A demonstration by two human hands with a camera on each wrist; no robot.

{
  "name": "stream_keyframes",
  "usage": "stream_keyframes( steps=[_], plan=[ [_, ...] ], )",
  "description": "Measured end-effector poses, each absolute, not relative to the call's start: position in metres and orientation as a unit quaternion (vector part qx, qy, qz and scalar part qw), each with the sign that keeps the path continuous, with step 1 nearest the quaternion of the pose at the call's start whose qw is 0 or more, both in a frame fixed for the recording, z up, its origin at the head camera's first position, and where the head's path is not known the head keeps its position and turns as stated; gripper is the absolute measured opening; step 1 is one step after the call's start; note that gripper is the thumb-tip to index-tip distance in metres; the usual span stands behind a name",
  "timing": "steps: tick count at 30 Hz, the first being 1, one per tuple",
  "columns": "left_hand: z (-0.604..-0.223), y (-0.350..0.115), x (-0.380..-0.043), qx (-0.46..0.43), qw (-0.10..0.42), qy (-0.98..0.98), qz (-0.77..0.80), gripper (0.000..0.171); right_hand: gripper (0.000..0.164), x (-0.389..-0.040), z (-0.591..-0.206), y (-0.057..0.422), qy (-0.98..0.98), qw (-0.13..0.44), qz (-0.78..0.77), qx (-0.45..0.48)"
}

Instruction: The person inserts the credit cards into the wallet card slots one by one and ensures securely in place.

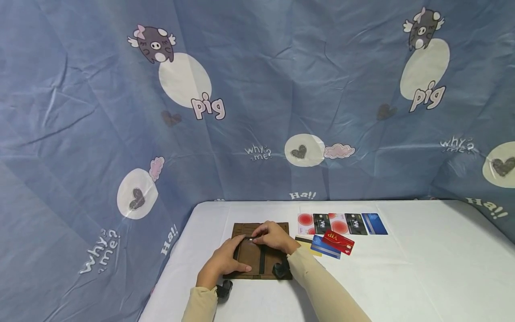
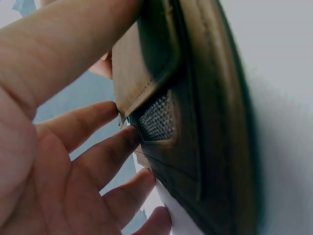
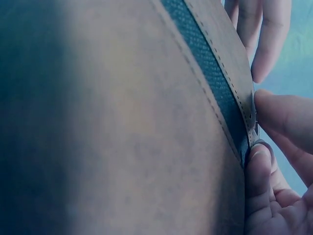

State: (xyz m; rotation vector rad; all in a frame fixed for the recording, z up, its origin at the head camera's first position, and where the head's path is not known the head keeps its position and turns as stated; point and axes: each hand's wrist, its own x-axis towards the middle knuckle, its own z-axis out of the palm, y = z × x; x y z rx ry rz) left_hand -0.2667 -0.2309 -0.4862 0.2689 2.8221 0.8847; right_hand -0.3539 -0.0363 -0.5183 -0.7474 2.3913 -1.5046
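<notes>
Right hand pinching an inner edge of the brown wallet, left hand spread over it; wallet opened beneath both hands, card slots at far end, long axis unclear; cards rightward on white surface

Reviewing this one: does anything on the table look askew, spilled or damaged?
Only mildly: right of the wallet, the red card lies slanted across the lower blue card, untidy beside the neat five-card row behind. I see no spill or damage.
</notes>
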Motion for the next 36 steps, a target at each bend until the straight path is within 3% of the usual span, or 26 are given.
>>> stream_keyframes(
  steps=[36],
  plan=[
    [-0.4874,-0.2319,-0.2701,0.084,0.09,0.949,0.291,0.097,0.013,-0.3561,-0.5167,-0.0344,0.83,0.11,-0.482,-0.257]
  ],
)
